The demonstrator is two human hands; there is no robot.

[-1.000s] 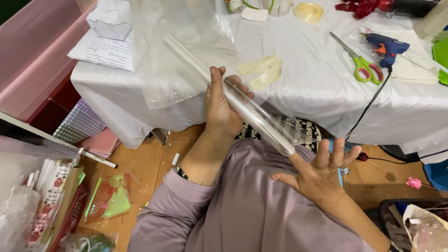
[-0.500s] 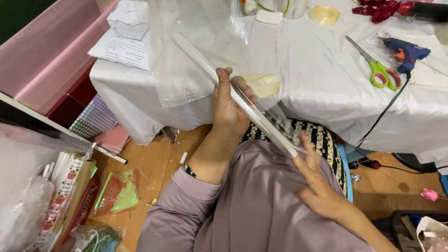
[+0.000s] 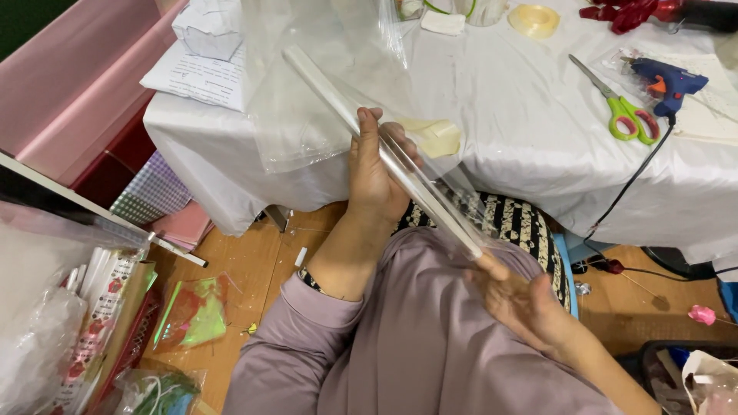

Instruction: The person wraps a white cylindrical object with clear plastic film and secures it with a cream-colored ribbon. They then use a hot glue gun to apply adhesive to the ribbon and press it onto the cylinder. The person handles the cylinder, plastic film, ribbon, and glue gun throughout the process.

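The roll of clear film point(image 3: 384, 150) lies on a diagonal, its long axis running from the upper left, over the edge of the table point(image 3: 538, 146), down to the lower right above the person's lap. The roll sits between the 2 hands, so each hand meets a different part of it. The left hand point(image 3: 373, 173) is at the middle of the roll, level with the table edge: its fingers are curled round the roll and the thumb points up along the near side, so the hand is closed on the roll, not flat. A loose sheet of the same clear film point(image 3: 307, 100) spreads from the upper part of the roll across the white tablecloth and hangs over the front edge. The right hand point(image 3: 523, 303) is at the lower end of the roll, near the lap: the end of the roll rests against its fingers, which are partly bent and slightly spread. Whether this hand grips the end or only supports it cannot be told from this view. The left hand is nearer the sheet; the right hand is nearer the free end. To the right on the table, well apart from both hands, lie green-handled scissors point(image 3: 623, 107) and a blue glue gun point(image 3: 665, 81) with its cord trailing to the floor.
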